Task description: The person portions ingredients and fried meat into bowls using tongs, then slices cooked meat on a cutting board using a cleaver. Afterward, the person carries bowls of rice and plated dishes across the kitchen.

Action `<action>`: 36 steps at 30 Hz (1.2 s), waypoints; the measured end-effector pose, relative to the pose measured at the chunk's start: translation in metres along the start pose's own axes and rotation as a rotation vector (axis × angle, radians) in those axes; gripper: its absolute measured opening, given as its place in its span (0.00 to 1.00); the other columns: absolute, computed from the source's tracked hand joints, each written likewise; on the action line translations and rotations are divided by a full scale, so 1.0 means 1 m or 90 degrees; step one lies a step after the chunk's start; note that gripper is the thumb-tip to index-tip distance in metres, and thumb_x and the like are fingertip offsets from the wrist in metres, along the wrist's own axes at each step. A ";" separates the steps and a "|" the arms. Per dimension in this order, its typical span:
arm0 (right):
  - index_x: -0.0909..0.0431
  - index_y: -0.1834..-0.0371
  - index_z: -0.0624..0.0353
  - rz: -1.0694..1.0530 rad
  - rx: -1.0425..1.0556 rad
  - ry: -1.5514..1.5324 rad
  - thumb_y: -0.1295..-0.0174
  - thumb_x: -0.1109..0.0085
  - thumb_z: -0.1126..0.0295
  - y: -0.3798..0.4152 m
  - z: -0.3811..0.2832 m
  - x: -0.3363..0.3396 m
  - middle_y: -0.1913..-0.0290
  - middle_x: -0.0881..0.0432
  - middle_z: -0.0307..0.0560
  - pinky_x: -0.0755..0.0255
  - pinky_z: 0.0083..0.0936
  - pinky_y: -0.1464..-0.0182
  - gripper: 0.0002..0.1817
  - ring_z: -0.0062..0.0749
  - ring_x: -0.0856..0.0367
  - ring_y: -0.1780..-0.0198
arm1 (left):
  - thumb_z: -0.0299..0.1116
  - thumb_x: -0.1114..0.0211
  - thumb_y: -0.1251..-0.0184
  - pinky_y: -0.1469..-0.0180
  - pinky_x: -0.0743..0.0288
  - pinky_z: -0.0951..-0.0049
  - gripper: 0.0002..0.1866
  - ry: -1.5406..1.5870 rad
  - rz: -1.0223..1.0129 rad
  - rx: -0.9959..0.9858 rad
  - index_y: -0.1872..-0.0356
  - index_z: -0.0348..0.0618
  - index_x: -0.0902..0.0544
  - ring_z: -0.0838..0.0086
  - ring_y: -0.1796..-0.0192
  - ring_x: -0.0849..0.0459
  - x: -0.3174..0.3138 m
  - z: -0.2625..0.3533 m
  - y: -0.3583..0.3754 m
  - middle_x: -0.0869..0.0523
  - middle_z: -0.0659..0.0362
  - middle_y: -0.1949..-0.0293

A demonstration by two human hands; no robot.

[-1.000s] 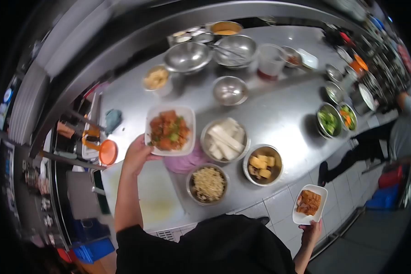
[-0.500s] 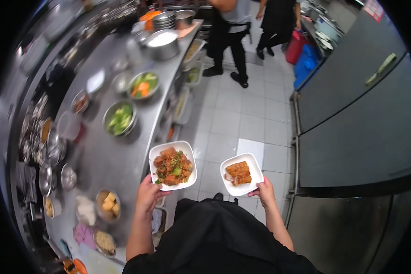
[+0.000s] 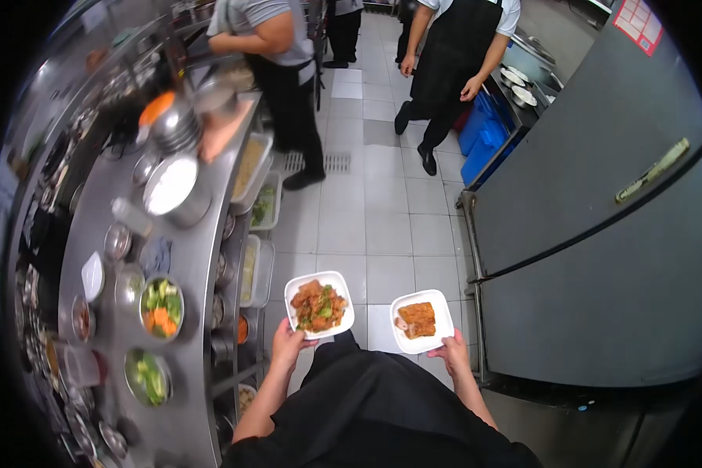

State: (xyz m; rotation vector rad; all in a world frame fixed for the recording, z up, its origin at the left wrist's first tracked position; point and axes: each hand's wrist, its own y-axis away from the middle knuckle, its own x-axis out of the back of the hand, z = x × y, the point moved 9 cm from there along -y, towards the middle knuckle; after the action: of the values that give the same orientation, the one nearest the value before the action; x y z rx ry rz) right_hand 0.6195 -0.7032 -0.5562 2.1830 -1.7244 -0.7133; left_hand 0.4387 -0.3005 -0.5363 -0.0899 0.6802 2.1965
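Note:
My left hand (image 3: 290, 343) grips the lower left rim of a white square dish (image 3: 343, 282). Browned chunks of food with green bits (image 3: 320, 306) fill that dish. On the other side, my right hand (image 3: 451, 352) is closed on the lower right corner of a second white square dish (image 3: 438, 304), which carries golden-brown fried pieces (image 3: 418, 320). Both dishes are held roughly level in front of my black apron (image 3: 366, 405), apart from each other, above the tiled floor. The fingers beneath each dish are partly hidden.
A steel counter (image 3: 191, 273) runs along the left, bearing a large pot (image 3: 191, 203), a bowl of broccoli and carrot (image 3: 162, 308) and a bowl of greens (image 3: 148, 378). One person (image 3: 281, 70) stands beside it; another (image 3: 452, 70) faces me ahead. A grey refrigerator (image 3: 585, 273) lines the right.
My view has moved forward along the aisle; the counter and its bowls have shifted down and left. The person on the right is nearer. Both dishes stay in my hands.

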 end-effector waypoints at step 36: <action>0.37 0.37 0.69 0.117 0.056 -0.034 0.41 0.58 0.76 -1.065 -0.628 -0.294 0.64 0.18 0.59 0.15 0.31 0.73 0.26 0.41 0.16 0.77 | 0.16 0.49 0.40 0.59 0.10 0.65 0.27 -0.101 -0.232 0.015 0.37 0.29 0.35 0.58 0.57 0.12 -0.524 0.555 -1.164 0.19 0.44 0.49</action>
State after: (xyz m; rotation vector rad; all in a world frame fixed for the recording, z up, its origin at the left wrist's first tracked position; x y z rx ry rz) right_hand 1.7867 -0.2043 -0.4924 2.0419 -1.9882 -0.6666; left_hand 1.7249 0.2218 -0.4293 -0.0251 0.5524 1.8238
